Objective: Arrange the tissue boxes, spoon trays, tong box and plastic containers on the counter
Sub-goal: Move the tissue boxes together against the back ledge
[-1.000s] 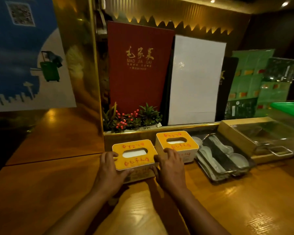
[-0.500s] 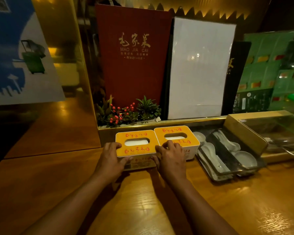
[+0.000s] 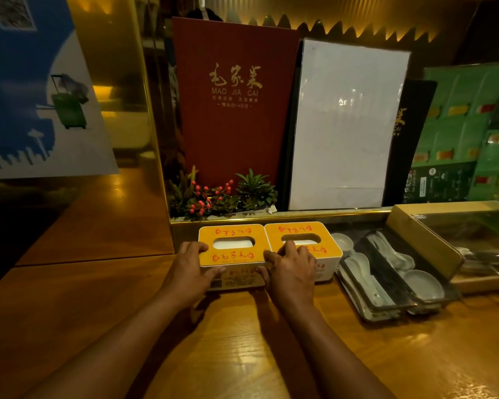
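Two yellow-topped tissue boxes stand side by side, touching, against the gold ledge at the back of the wooden counter. My left hand (image 3: pixel 189 272) grips the left side of the left tissue box (image 3: pixel 231 254). My right hand (image 3: pixel 293 269) grips that box's right side, its fingers lying over the front of the right tissue box (image 3: pixel 304 233). Right of the boxes sit dark spoon trays (image 3: pixel 383 277) holding white spoons. Further right is the tong box (image 3: pixel 427 246), tan with a clear lid.
Behind the ledge stand a red menu (image 3: pixel 234 105), a white board (image 3: pixel 346 125), a small plant with red berries (image 3: pixel 219 197) and green menus (image 3: pixel 470 119). A mirrored gold panel (image 3: pixel 121 110) rises at the left. Bare wooden counter (image 3: pixel 242 355) lies around my forearms.
Both hands have slid the left tissue box back toward the ledge until it sits flush beside the right box. The view has come closer and tilted down.
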Motion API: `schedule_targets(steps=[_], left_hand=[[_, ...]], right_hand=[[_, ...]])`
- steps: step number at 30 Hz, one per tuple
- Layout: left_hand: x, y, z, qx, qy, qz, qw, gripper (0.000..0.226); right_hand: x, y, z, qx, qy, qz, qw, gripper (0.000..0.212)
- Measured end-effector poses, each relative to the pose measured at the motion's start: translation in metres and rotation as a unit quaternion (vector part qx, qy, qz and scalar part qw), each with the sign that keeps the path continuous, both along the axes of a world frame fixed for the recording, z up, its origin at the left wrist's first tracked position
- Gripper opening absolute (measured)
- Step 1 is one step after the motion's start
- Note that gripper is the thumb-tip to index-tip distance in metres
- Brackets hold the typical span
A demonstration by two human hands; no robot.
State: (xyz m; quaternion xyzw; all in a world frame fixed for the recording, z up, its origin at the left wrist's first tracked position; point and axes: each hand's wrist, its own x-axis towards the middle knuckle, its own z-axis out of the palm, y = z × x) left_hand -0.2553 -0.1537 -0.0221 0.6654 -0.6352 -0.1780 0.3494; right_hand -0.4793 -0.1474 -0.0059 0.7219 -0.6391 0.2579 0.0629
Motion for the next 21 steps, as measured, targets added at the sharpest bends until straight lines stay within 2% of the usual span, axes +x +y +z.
schedule_targets(steps=[16, 21], left_hand=[[-0.005, 0.007, 0.006, 0.026, -0.019, -0.001, 0.999, 0.070], [-0.003, 0.020, 0.009, 0.044, -0.048, -0.036, 0.997, 0.082]], right_hand=[[0.001, 0.002, 0.002, 0.030, 0.015, 0.011, 0.999, 0.043], [-0.011, 0.015, 0.007, 0.080, -0.041, 0.038, 0.995, 0.056]])
